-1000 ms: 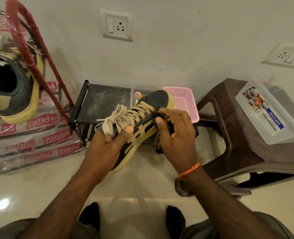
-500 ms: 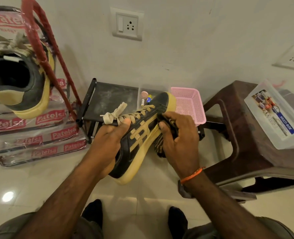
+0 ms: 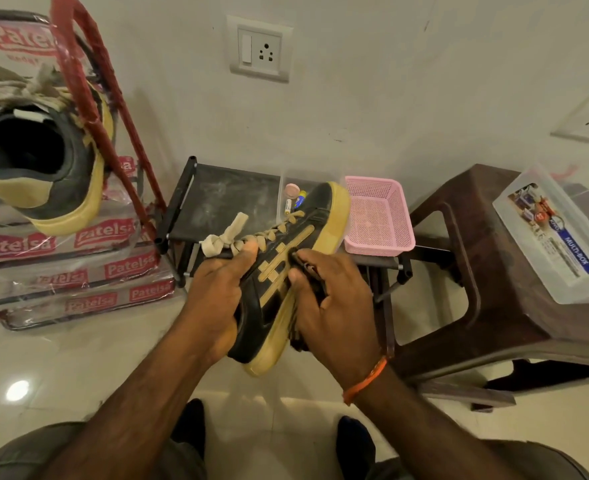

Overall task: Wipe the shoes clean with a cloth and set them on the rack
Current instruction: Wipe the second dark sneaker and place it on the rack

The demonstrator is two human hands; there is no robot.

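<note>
A black sneaker (image 3: 300, 237) with tan stripes, tan laces and a thick yellow sole is held in the air, toe pointing away, tilted onto its side. My left hand (image 3: 220, 292) grips it at the collar, thumb on the laces. My right hand (image 3: 334, 299) holds a dark cloth (image 3: 312, 271) bunched against the sneaker's side and sole. The matching second sneaker (image 3: 44, 161) rests high on the red rack (image 3: 92, 109) at the far left, its opening facing me.
A low black shoe stand (image 3: 217, 199) sits against the wall behind the shoe, with a clear box and a pink basket (image 3: 379, 220) on it. A brown plastic stool (image 3: 487, 271) with a lidded plastic box (image 3: 556, 233) stands right. Wrapped packs (image 3: 78, 265) lie left.
The sneaker has rolled from laces-up onto its side, showing the striped flank. My right hand with the cloth has slid from near the toe back along the side toward the heel.
</note>
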